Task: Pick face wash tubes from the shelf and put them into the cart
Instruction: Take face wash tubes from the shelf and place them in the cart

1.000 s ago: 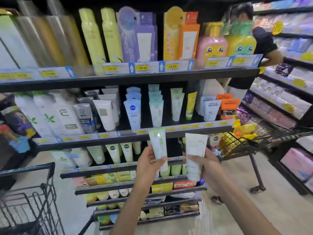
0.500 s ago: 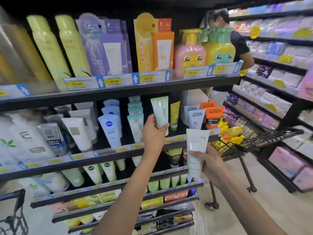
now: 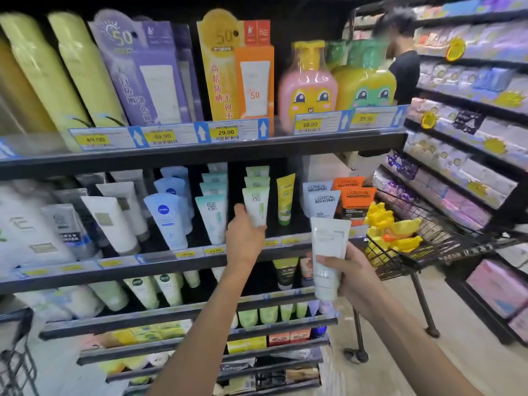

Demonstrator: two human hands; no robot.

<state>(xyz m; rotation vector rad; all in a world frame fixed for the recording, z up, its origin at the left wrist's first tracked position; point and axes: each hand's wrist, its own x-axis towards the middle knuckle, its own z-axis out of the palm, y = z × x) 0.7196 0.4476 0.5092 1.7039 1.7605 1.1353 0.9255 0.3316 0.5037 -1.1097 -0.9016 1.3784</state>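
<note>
My left hand [image 3: 243,238] grips the lower end of a pale green face wash tube [image 3: 256,205], held upright at the front of its row on the middle shelf [image 3: 160,264]. Lower and to the right, in front of the shelf edge, my right hand [image 3: 353,277] holds a white face wash tube [image 3: 328,257] upright. A black wire cart [image 3: 14,364] shows only as a corner at the bottom left.
More tubes fill the middle and lower shelves; tall bottles and boxed sunscreen stand above. Another black wire cart [image 3: 414,252] with yellow items stands to the right. A person in black [image 3: 403,72] stands behind it, by shelves of packaged goods.
My left hand has carried the green tube up from below the shelf edge to the row on the middle shelf. The view has shifted right. The right hand keeps the white tube.
</note>
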